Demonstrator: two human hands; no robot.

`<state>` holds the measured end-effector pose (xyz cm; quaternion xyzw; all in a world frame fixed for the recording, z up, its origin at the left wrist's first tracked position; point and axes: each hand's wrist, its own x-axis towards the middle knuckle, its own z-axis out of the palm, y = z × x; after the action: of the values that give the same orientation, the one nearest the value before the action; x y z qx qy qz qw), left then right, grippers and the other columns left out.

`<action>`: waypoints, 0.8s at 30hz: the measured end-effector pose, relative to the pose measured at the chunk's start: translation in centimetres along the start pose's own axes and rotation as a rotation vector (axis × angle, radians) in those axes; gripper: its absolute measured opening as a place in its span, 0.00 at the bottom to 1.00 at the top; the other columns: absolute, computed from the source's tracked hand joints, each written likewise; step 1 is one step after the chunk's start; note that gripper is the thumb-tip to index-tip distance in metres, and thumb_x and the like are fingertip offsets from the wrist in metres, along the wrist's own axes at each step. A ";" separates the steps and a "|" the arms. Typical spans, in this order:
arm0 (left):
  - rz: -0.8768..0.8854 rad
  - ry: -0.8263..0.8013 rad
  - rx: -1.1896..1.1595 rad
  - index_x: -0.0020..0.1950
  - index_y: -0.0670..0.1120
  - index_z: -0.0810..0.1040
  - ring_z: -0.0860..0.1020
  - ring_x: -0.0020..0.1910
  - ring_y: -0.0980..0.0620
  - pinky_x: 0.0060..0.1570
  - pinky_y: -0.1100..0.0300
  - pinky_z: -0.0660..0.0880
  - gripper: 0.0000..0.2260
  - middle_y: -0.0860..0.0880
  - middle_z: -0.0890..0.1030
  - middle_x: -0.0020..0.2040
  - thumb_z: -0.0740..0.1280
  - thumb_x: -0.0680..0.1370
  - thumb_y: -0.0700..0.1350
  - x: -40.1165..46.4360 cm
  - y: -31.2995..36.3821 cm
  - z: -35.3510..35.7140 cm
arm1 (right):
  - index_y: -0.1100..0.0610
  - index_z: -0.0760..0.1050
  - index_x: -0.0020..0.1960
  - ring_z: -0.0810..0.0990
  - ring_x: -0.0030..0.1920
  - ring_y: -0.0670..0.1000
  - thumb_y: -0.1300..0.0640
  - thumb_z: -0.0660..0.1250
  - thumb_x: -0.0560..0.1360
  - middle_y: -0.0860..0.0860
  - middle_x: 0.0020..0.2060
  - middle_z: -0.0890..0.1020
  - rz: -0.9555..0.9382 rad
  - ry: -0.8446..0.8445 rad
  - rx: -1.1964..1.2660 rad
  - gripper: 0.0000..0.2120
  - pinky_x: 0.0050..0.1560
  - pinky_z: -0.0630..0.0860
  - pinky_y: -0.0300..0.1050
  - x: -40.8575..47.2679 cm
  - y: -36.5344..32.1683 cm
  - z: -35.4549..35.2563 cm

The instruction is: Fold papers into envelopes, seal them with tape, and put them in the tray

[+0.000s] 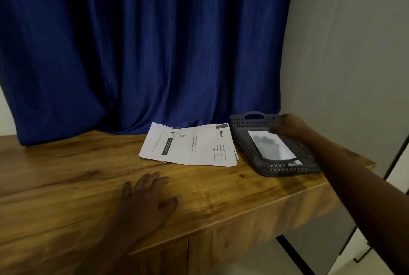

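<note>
- While one envelope already lies in the tray, the job looks to be between two rounds: one is put away, and more paper waits to be folded. That is my guess from how things lie.
- At about 7 o'clock in the view, the left hand (147, 195) rests flat on the wooden table (55, 177). Its fingers are spread and straight, and it holds nothing.
- Behind the table, from 9 o'clock up to 12 o'clock, hangs a blue curtain (143, 42).
- Near the middle, just toward 5 o'clock, lies the stack of papers (188, 145). The top sheet is white with black print and a small picture. It has fold lines across it, and its edges lift a little. More sheets peek out under it at the right side.
- Just beside the stack, at 3 o'clock from it, sits the gray tray (243, 127). It has little holes in its walls and a handle at the far end.
- Inside the tray lies a white envelope (271, 145), flat and slanted. A shadow falls over it.
- At 3 o'clock in the view, the right hand (287, 126) hangs over the far side of the tray. It is blurry, so I cannot tell if its fingers are open or curled, or if it touches anything.
- Next, I think a hand should go to the stack and lift only the top sheet. The sheets are thin and may stick together, so a soft pinch at one corner would help.
</note>
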<state>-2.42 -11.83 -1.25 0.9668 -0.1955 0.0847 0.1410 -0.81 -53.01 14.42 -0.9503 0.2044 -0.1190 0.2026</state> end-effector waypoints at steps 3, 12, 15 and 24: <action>-0.007 -0.011 0.019 0.77 0.63 0.60 0.53 0.80 0.54 0.78 0.41 0.46 0.42 0.57 0.58 0.81 0.39 0.67 0.75 -0.1 0.1 -0.2 | 0.56 0.80 0.57 0.78 0.41 0.45 0.53 0.70 0.78 0.48 0.48 0.82 -0.246 0.015 0.053 0.10 0.38 0.72 0.36 -1.9 -4.3 1.6; -0.017 -0.012 -0.013 0.78 0.60 0.61 0.53 0.81 0.54 0.79 0.43 0.45 0.38 0.56 0.58 0.81 0.44 0.71 0.74 -0.7 0.2 -0.5 | 0.49 0.71 0.71 0.73 0.68 0.54 0.34 0.71 0.70 0.51 0.69 0.74 -0.474 -0.215 -0.042 0.34 0.67 0.71 0.52 -6.6 -13.1 13.5; -0.053 0.043 -0.039 0.78 0.57 0.60 0.59 0.79 0.51 0.79 0.45 0.51 0.41 0.54 0.62 0.80 0.47 0.69 0.75 -0.7 0.3 -0.6 | 0.50 0.65 0.75 0.71 0.69 0.54 0.31 0.70 0.69 0.51 0.72 0.71 -0.472 -0.208 -0.078 0.41 0.69 0.70 0.54 -6.7 -15.1 16.5; -0.136 0.197 -0.159 0.79 0.53 0.56 0.64 0.75 0.51 0.76 0.51 0.61 0.41 0.51 0.66 0.77 0.63 0.71 0.69 -0.5 0.0 -0.3 | 0.51 0.64 0.73 0.72 0.67 0.57 0.32 0.62 0.75 0.54 0.70 0.73 -0.555 -0.110 -0.308 0.35 0.67 0.67 0.57 -5.5 -19.0 20.5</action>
<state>-2.87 -11.56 -1.09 0.9506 -0.1207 0.1537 0.2411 7.13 -27.84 3.61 -0.9942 -0.0581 -0.0859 0.0267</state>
